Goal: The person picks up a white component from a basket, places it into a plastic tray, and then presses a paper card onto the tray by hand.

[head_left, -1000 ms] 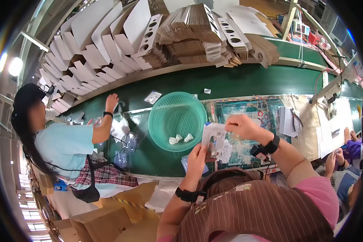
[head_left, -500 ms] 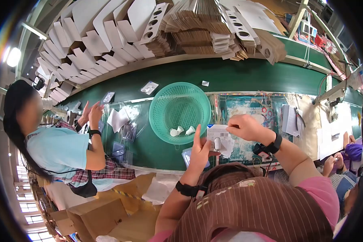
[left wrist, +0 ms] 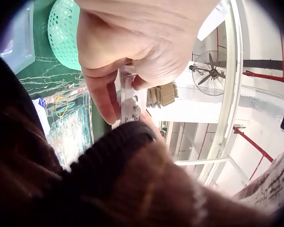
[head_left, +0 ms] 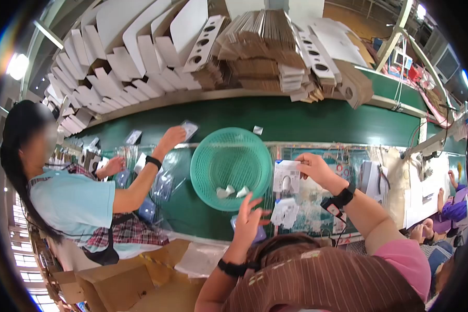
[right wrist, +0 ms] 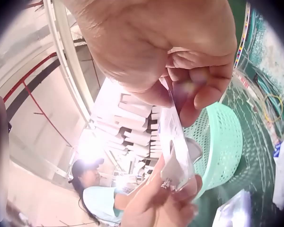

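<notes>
In the head view, my right hand (head_left: 314,169) pinches the upper right corner of a white printed blister pack (head_left: 287,171) with a white light bulb (head_left: 286,183) in it. There my left hand (head_left: 248,221) stands lower left of the pack, apart from it, fingers spread. The wrist views differ: the left one shows left-hand fingers around a clear blister (left wrist: 128,92), and the right one shows a hand at the pack's lower end (right wrist: 177,165). Below the pack lies a pile of white cards (head_left: 284,213). Clear plastic shells (head_left: 257,235) lie beside my left hand.
A green mesh basket (head_left: 198,161) with several white bulbs (head_left: 243,192) stands on the green bench. To the left a person in a light blue shirt (head_left: 70,200) reaches toward a pack (head_left: 190,129). Folded cardboard (head_left: 262,49) is stacked behind; pliers (head_left: 382,178) lie right.
In the head view, my left hand has come away from the pack, down and left, and its fingers have spread. My right hand still pinches the pack. The neighbour's arm has reached outward.
</notes>
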The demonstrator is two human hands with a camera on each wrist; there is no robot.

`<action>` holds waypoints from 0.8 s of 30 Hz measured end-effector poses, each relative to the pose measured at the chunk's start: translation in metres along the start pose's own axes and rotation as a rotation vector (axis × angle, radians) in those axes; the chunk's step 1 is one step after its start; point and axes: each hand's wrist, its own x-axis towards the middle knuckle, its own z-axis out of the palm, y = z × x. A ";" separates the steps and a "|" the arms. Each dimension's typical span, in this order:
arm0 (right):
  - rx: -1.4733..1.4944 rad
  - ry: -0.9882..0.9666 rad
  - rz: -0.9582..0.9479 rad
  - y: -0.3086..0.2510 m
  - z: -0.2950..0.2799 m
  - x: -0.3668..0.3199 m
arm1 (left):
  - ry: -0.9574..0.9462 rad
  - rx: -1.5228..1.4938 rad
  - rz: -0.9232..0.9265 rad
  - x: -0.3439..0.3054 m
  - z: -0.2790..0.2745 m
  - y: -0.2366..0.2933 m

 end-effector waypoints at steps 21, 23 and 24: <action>-0.864 -0.143 -0.550 0.062 0.008 0.004 | 0.192 0.235 -0.235 -0.031 -0.045 -0.063; -0.888 -0.232 -0.564 0.039 0.065 -0.037 | 0.155 0.231 -0.261 -0.027 -0.035 -0.059; -0.981 -0.312 -0.579 0.036 0.077 -0.044 | 0.153 0.241 -0.249 -0.026 -0.033 -0.061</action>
